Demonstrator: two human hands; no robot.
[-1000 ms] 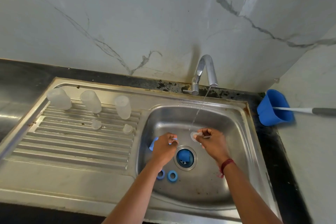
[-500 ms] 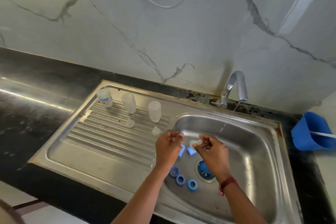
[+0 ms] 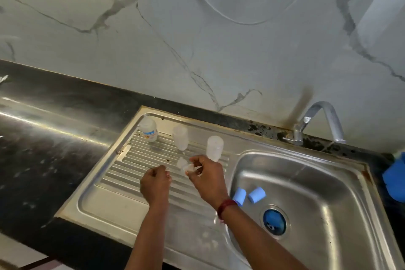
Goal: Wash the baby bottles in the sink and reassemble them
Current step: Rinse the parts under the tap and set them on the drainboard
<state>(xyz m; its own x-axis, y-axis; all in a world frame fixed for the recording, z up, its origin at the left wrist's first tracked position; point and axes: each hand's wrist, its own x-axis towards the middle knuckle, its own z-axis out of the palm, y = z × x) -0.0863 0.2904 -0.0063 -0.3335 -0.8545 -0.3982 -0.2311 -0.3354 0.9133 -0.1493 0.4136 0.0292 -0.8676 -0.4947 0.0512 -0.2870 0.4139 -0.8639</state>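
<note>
So the clear silicone teat [image 3: 189,168] is pinched in the right hand [image 3: 208,180], thumb and fingertips curled round it, held just above the ribbed drainboard [image 3: 122,193] and right next to another clear teat [image 3: 182,162] that's sitting on the ribs. The left hand [image 3: 155,184] is just beside it, low over the drainboard with the fingers curled in toward the palm. Honestly can't tell if there's anything in there, nothing shows. Behind the hands, three clear baby bottles stand on end in a row along the back of the drainboard: the left bottle [image 3: 150,128] with some coloured print on it, the middle bottle [image 3: 180,137] plain, and the right bottle [image 3: 214,148] nearest the basin, its lower end hidden behind the right hand. Over in the sink basin [image 3: 328,182] two blue caps [image 3: 239,196] [image 3: 256,195] lie on their sides near each other, just up from the drain [image 3: 272,220], which has something blue sitting in it. The right wrist has a red thread band [image 3: 226,205]. The faucet [image 3: 317,120] at the back has a thin stream of water [image 3: 328,147] coming out. A blue plastic container [image 3: 396,182] pokes in at the right edge, with black countertop [image 3: 43,138] off to the left and a marble-look wall [image 3: 197,50] behind with a white cable [image 3: 241,20] looping across it.
</note>
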